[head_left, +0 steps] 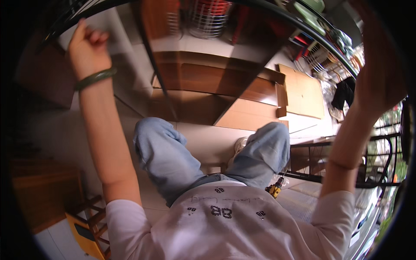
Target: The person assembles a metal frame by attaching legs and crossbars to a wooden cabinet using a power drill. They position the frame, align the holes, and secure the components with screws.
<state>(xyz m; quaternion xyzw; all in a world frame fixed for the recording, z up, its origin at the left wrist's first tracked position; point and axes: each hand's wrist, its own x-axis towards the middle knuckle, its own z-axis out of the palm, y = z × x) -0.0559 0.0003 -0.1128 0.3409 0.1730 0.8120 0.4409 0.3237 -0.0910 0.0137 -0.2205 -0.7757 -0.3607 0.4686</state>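
My left hand [89,48] is raised at the upper left with its fingers curled, a dark green bangle [96,78] round the wrist. Its fingertips reach the black curved bar [255,12] that crosses the top of the view; whether they grip anything is hidden. On the far right my right hand [379,80] is lifted too, close to the bar's right end. Shadow and blur hide its fingers. Below the bar, dark straight struts slant down in front of a brown flattened cardboard box [255,112] on the floor.
A yellow and black power drill [274,189] lies beside my right thigh. Another cardboard sheet [303,93] is on the floor ahead to the right. A wire basket [210,19] stands beyond the bar. Wooden furniture [47,190] and a yellow-backed chair [86,238] are at the left.
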